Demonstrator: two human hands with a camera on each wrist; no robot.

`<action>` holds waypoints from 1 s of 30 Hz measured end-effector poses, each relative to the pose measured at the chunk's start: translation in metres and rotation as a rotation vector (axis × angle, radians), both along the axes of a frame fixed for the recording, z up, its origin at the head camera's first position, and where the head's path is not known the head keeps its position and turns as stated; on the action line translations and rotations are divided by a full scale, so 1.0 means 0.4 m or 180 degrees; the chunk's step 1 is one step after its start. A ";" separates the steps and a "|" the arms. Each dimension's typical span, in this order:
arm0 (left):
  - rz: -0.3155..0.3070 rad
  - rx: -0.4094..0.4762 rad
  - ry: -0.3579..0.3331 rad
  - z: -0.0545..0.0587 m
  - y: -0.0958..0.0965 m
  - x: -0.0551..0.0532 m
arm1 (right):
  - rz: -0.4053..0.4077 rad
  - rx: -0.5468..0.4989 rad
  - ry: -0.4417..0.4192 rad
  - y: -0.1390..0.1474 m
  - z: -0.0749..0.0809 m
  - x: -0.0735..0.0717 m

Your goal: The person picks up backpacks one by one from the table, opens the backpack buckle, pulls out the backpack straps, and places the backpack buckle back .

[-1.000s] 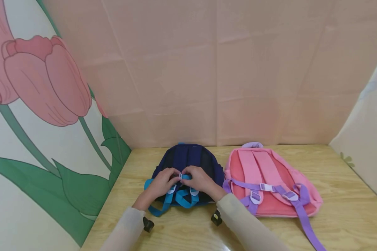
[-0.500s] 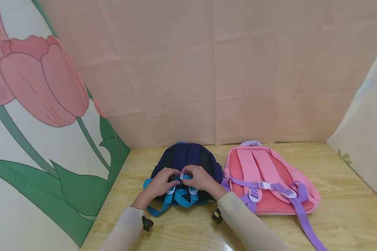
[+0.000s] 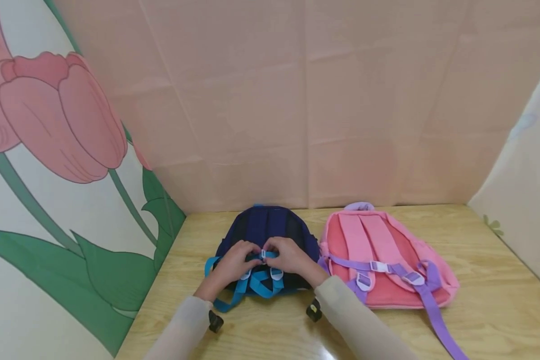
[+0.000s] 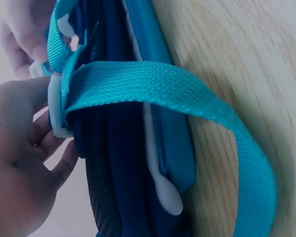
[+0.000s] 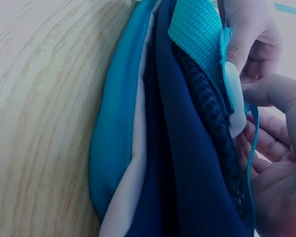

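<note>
A navy backpack (image 3: pixel 267 220) lies on the table with its shoulder straps facing up. Above it, both hands meet at a small white buckle (image 3: pixel 264 254) on a bright blue cross strap (image 3: pixel 271 254). My right hand (image 3: pixel 291 257) pinches the buckle end of that strap between thumb and fingers. From the other side, my left hand (image 3: pixel 234 262) pinches the strap's left part, its fingertips close to the buckle. The fingers partly cover the buckle, so whether its halves are joined cannot be seen. A blue webbing strap (image 4: pixel 148 84) loops past the left hand in the left wrist view.
To the right lies a pink backpack (image 3: pixel 373 235) with purple straps; its white chest buckle (image 3: pixel 380 266) spans the two shoulder straps. One purple strap (image 3: pixel 436 320) trails toward the front edge of the wooden table (image 3: pixel 261 335). A tulip-printed panel (image 3: pixel 76 120) stands at the left.
Half a second ago the left fingers were apart from the white buckle; now they are close against it again. The right hand has shifted slightly right and keeps its pinch. Both backpacks stay put.
</note>
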State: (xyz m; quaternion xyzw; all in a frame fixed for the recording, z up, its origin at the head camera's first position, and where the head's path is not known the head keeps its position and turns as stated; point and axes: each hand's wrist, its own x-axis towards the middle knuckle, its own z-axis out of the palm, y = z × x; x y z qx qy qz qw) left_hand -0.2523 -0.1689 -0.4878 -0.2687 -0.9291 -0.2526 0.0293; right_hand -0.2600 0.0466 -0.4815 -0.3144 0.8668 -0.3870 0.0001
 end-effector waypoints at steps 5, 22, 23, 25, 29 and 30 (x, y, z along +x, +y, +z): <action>-0.0068 0.0041 0.0088 0.000 0.001 0.000 | -0.0053 0.0014 0.0079 0.006 0.001 0.001; -0.0177 0.0250 0.0102 -0.013 0.002 -0.007 | -0.0105 0.0091 0.0173 0.013 0.007 0.008; -0.0187 0.0260 0.0107 -0.014 0.002 -0.007 | -0.0114 0.0093 0.0165 0.013 0.006 0.008; -0.0205 0.0268 0.0104 -0.015 0.002 -0.009 | -0.0137 0.0109 0.0145 0.015 0.005 0.007; -0.0253 0.0296 0.0106 -0.015 0.004 -0.011 | -0.0170 0.0138 0.0087 0.018 0.005 0.007; -0.0260 0.0309 0.0091 -0.015 0.005 -0.011 | -0.0171 0.0139 0.0077 0.018 0.006 0.008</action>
